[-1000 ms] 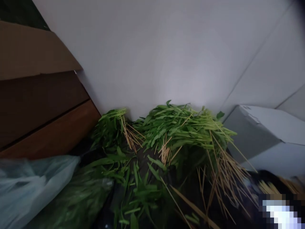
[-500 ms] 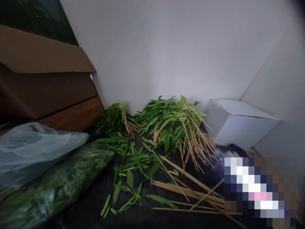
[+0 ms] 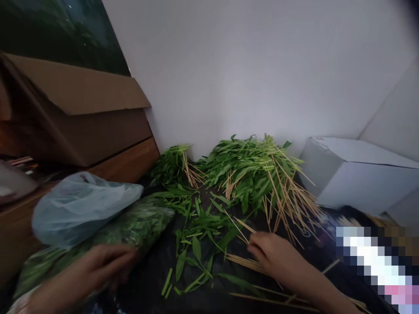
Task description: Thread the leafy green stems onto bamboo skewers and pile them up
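Newly arrived half-curled, holds unclear, left hand (image 3: 106,264) is near bagged greens (image 3: 144,218); right hand (image 3: 266,250), rightward, seemingly gathers skewers (image 3: 241,261), needing pinching.

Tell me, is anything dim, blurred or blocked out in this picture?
In the head view, light is low, the pale wall far brighter than the black surface; in the head view, the left hand looks softly blurred; also in the head view, coarse square blocks mask part of the lower right.
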`<state>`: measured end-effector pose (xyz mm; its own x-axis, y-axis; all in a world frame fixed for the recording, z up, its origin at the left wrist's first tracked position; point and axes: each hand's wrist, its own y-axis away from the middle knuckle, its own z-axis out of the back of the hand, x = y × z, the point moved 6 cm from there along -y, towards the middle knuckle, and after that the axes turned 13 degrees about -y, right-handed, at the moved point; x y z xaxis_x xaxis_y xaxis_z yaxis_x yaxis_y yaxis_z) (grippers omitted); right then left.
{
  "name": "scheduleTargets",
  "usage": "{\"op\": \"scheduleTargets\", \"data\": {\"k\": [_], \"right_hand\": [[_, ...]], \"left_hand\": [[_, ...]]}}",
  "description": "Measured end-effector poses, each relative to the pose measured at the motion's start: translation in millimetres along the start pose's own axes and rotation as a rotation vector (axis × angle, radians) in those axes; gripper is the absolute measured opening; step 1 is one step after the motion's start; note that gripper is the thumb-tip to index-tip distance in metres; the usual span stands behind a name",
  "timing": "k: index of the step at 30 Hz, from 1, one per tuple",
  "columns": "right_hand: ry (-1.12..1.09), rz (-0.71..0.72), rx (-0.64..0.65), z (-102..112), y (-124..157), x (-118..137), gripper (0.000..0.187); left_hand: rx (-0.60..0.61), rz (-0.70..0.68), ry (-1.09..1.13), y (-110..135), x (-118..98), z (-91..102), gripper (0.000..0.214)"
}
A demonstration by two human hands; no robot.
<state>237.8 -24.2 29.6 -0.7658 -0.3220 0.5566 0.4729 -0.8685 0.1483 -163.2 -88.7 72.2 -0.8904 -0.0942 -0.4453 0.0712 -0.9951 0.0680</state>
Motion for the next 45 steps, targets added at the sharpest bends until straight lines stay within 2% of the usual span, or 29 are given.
{"op": "scheduleTargets", "data": {"k": [1,2,5,7,8,11,14,17,19,21,23,25,30,33,38,43,45], "right_hand": [[0.071,-0.026,-0.053,3,-21,8,0.022],[0.126,-0.067,-0.083,3,-39,12,0.020],[0.189,-0.119,-0.111,-9,-72,11,0.022],[0.183,-0.130,-0.096,-20,-80,3,0.024],[0.174,-0.137,-0.094,-24,-82,-2,0.023],[0.132,-0.147,-0.109,-28,-82,-13,0.016],[0.090,-0.148,-0.124,-28,-83,-18,0.011],[0.058,-0.162,-0.118,-29,-84,-19,0.007],[0.034,-0.177,-0.107,-30,-85,-20,0.005],[0.015,-0.182,-0.120,-29,-83,-22,0.005],[-0.003,-0.177,-0.155,-23,-81,-25,0.008],[-0.028,-0.157,-0.205,-16,-77,-28,0.009],[-0.046,-0.084,-0.353,-3,-69,-30,0.009],[0.002,-0.069,-0.420,-5,-68,-26,0.011],[-0.013,0.030,-0.536,-9,-70,-22,0.015],[-0.159,0.314,-0.742,-4,-61,-9,0.021],[-0.162,0.414,-0.766,-6,-56,1,0.025]], "left_hand": [[0.089,-0.050,-0.063,-20,-12,-0.3,0.031],[0.100,-0.095,-0.136,-42,-24,1.6,0.033],[-0.096,-0.078,-0.403,-108,-47,6.3,0.033],[-0.134,0.019,-0.622,-142,-46,-3.2,0.032],[-0.104,0.067,-0.698,-155,-42,-10.9,0.034],[-0.057,0.121,-0.746,-174,-28,-27.7,0.030],[-0.055,0.135,-0.723,-177,-17,-28.8,0.024],[-0.103,0.068,-0.645,-181,-17,-19.4,0.025],[-0.182,-0.018,-0.423,-185,-26,-13.1,0.026],[-0.243,-0.109,-0.048,-189,-39,-13.7,0.027],[-0.250,-0.161,0.328,-191,-51,-25.7,0.028],[-0.230,-0.162,0.605,-190,-61,-47.2,0.030],[-0.088,-0.128,1.078,-182,-73,-104.4,0.028],[-0.009,-0.103,1.181,-175,-75,-119.3,0.027],[0.141,-0.037,1.206,-166,-81,-131.0,0.040],[0.207,-0.038,1.196,-160,-88,-142.3,0.041],[0.217,-0.043,1.196,-158,-91,-144.5,0.040]]}}
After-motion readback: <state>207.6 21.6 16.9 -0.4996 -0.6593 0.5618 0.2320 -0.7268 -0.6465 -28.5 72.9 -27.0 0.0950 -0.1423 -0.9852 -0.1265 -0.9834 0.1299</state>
